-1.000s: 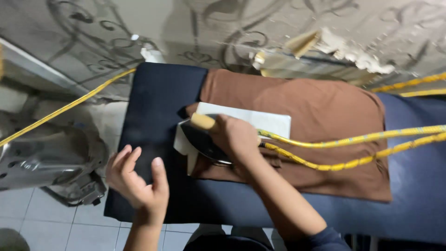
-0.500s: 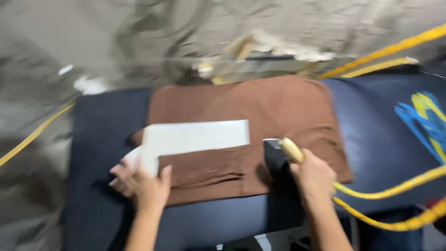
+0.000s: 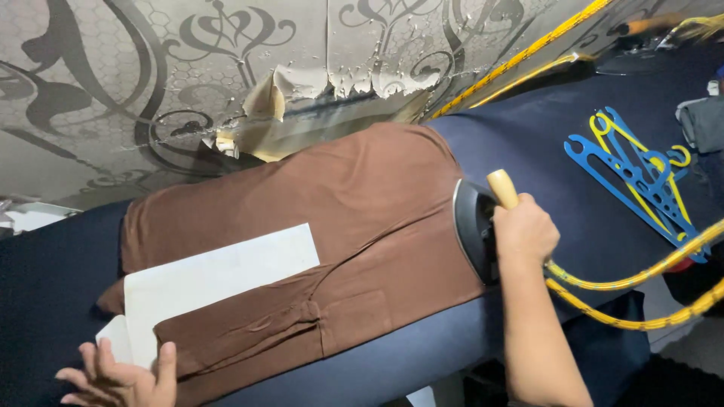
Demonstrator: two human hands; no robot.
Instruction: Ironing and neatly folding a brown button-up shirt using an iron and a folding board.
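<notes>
Right hand (image 3: 524, 230) is gripping closed around the wooden handle (image 3: 502, 188) of the heavy-looking iron (image 3: 473, 230); left hand (image 3: 121, 375), fingers spread, is pressing flat beside soft, limp brown garment (image 3: 317, 218) at near left.

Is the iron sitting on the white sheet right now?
No, the iron sits at the brown garment's right edge, apart from the white sheet.

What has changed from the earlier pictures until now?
The right hand slid the black iron with wooden handle off the white paper sheet to the brown garment's right edge. The left hand stayed at the sheet's left end.
</notes>
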